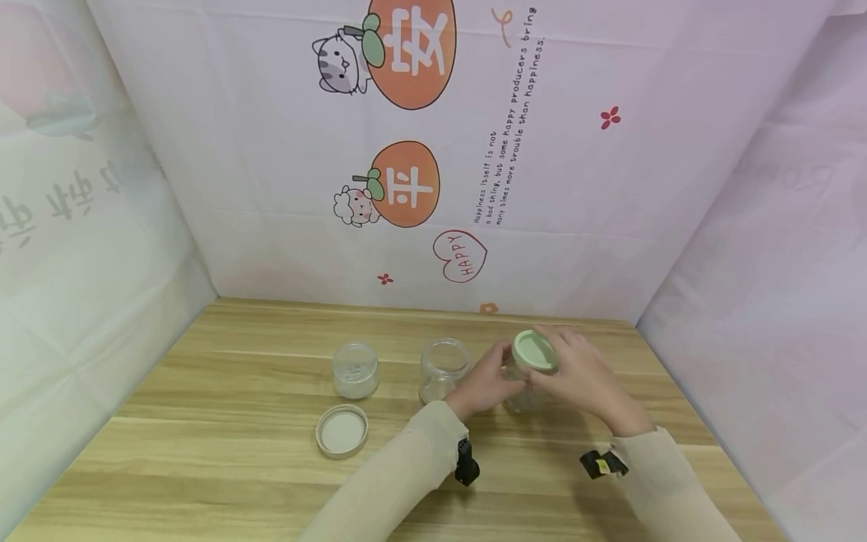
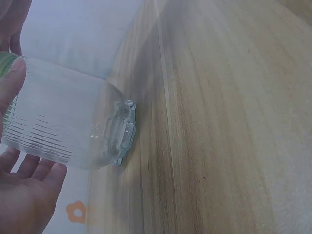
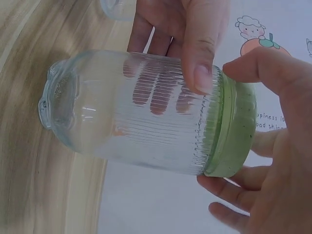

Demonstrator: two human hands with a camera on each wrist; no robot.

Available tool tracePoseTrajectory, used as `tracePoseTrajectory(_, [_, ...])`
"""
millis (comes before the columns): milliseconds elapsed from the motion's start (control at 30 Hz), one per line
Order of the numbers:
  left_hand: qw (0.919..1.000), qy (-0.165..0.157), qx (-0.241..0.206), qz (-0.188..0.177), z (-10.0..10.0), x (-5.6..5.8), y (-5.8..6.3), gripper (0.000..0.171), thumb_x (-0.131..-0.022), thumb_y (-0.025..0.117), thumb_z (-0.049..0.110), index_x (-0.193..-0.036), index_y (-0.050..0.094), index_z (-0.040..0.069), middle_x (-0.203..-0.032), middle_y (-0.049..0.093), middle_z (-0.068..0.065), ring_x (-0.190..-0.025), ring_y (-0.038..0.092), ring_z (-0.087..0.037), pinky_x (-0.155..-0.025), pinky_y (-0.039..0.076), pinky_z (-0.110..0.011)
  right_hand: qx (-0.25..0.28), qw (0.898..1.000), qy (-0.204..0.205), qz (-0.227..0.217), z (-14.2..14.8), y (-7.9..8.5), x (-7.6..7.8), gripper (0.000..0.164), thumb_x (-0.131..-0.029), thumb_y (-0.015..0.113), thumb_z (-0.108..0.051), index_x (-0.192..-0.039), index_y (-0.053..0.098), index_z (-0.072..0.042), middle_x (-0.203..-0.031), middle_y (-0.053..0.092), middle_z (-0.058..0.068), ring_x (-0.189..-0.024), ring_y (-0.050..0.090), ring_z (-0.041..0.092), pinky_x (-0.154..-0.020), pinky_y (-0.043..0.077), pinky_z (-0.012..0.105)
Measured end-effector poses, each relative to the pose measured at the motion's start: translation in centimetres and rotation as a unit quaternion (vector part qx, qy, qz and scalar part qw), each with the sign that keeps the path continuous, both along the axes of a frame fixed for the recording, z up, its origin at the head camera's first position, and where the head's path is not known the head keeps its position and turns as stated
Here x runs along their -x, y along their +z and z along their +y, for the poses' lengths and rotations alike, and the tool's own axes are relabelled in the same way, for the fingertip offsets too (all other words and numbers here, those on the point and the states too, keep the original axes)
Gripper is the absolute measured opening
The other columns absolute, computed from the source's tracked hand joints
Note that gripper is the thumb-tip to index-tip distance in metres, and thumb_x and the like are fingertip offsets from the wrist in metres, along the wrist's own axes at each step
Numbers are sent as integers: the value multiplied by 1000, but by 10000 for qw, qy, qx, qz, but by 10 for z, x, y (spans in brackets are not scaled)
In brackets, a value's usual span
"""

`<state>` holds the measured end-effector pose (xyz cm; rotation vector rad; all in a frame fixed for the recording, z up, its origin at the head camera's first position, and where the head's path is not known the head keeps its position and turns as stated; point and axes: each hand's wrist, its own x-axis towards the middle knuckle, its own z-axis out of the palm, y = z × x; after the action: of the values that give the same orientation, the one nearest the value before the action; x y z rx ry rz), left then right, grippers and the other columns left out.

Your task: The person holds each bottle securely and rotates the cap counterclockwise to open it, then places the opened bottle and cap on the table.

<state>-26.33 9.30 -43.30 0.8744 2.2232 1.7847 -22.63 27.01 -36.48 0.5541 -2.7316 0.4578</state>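
Observation:
A clear glass jar (image 3: 141,117) with fine ribs near its top stands on the table, capped by a green lid (image 1: 535,351). My left hand (image 1: 486,382) grips the jar from its left side, just under the lid; in the right wrist view its thumb lies along the near side and its other fingers show through the glass. The lid's rim is held between the thumb and fingers of my right hand (image 1: 579,373). In the left wrist view, the jar's footed base (image 2: 124,134) meets the wood, and the lid is mostly cut off by the frame edge.
Left of my left hand is an open glass jar (image 1: 433,380). Further left stands a shorter glass jar (image 1: 355,380), with a round pale lid (image 1: 342,431) lying in front of it. Printed white cloth (image 1: 555,263) rises behind and beside the wooden table (image 1: 223,452).

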Motion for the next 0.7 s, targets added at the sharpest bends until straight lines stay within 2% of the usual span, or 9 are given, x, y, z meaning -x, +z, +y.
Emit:
tracePoseTrajectory(200, [9995, 172, 250, 63, 0, -2, 1, 72, -77, 68, 50, -134, 34, 24, -127, 43, 9, -118, 40, -10, -93, 40, -34, 485, 9956, 684, -415, 6, 2, 3, 82, -71, 74, -22, -140, 32, -2, -137, 39, 18, -119, 39, 36, -89, 37, 59])
tracePoseTrajectory(333, [9994, 192, 282, 1, 0, -1, 0, 73, -75, 69, 51, -133, 34, 24, -127, 42, 9, -117, 41, -10, -92, 40, -32, 620, 9920, 813, -737, 8, 4, 2, 87, -70, 74, -19, -143, 27, -5, -142, 30, 19, -125, 33, 37, -94, 32, 59])
tracePoseTrajectory(433, [9994, 177, 284, 28, 0, 0, 0, 73, -75, 68, 51, -133, 34, 24, -127, 42, 9, -117, 40, -10, -93, 40, -32, 543, 9920, 746, -858, 8, 5, 1, 87, -73, 72, -22, -144, 24, -8, -145, 24, 20, -130, 24, 39, -96, 26, 62])
tracePoseTrajectory(533, [9995, 130, 270, 103, 0, 1, -1, 72, -77, 68, 49, -134, 33, 23, -128, 42, 9, -118, 40, -10, -95, 38, -34, 358, 9947, 590, -768, 5, 6, 0, 84, -77, 69, -31, -144, 24, -8, -145, 21, 20, -132, 18, 40, -96, 21, 66])
tracePoseTrajectory(633, [9997, 72, 223, 89, 0, 1, -1, 68, -79, 68, 45, -134, 33, 22, -128, 41, 9, -119, 39, -10, -96, 37, -37, 96, 9989, 225, -404, 0, 5, 0, 83, -79, 65, -47, -142, 28, -6, -143, 28, 21, -128, 25, 42, -92, 22, 68])
tracePoseTrajectory(700, [9998, 54, 203, 42, -1, 1, -1, 67, -80, 67, 44, -133, 34, 22, -128, 41, 9, -120, 39, -11, -97, 37, -38, -100, 9998, -153, -114, -2, 4, 0, 88, -77, 61, -59, -141, 32, -7, -139, 35, 20, -123, 34, 42, -90, 26, 67])
